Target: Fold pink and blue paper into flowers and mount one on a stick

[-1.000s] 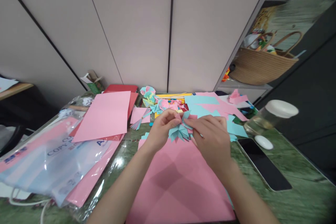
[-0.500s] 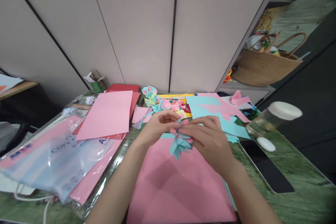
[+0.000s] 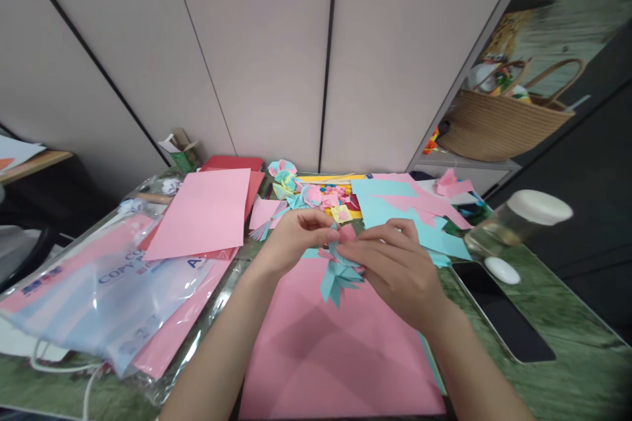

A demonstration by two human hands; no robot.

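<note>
Hands (image 3: 397, 270) pinch folded paper (image 3: 338, 278) near far edge of pink sheet (image 3: 340, 362), left of phone (image 3: 503, 313)

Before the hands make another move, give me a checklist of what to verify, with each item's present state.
1. Left hand has hold of the folded blue-and-pink paper: ok, pinched at its upper part.
2. Right hand is on the same paper: ok, fingers at its right side.
3. Folds under the fingertips are set: cannot tell, the fingers cover them.
4. Large pink sheet lies beneath the work: ok.
5. Space just beyond the hands is free of loose paper: not ok, a small yellow piece lies there.
6. Phone is apart from the right hand: ok.
</note>
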